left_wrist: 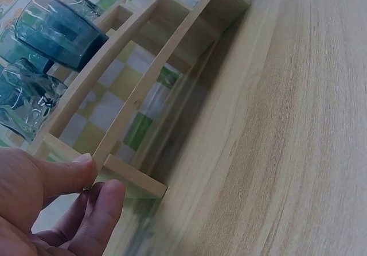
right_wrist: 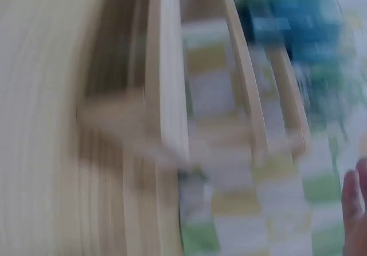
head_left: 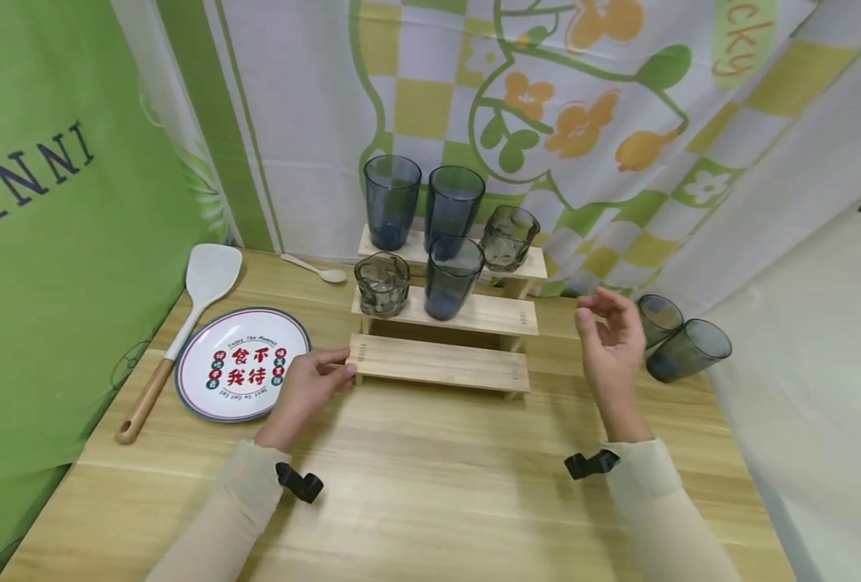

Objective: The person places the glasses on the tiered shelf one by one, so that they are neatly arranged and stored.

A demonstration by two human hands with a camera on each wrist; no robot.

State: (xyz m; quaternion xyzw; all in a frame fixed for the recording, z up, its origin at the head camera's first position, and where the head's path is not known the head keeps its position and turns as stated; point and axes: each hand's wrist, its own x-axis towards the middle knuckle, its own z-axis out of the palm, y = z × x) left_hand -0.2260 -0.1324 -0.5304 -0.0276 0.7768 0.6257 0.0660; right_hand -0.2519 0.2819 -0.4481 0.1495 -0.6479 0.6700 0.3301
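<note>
A three-tier wooden rack (head_left: 441,363) stands on the table. My left hand (head_left: 310,393) pinches the left end of its lowest board between thumb and fingers, as the left wrist view also shows. Two tall blue glasses (head_left: 391,202) and a short wavy glass (head_left: 510,238) occupy the top tier. On the middle tier are another wavy glass (head_left: 382,284) and a tall grey-blue glass (head_left: 453,279); the lowest tier is bare. To the right of the rack, my right hand (head_left: 612,339) holds nothing, its fingers loosely bent. The right wrist view is blurred.
Two more dark glasses (head_left: 690,350) stand at the right, just beyond the right hand. On the left lie a white plate (head_left: 204,347) with red characters, a spatula (head_left: 175,343) with a wooden handle and a small spoon (head_left: 331,276). A patterned curtain (head_left: 314,121) hangs behind.
</note>
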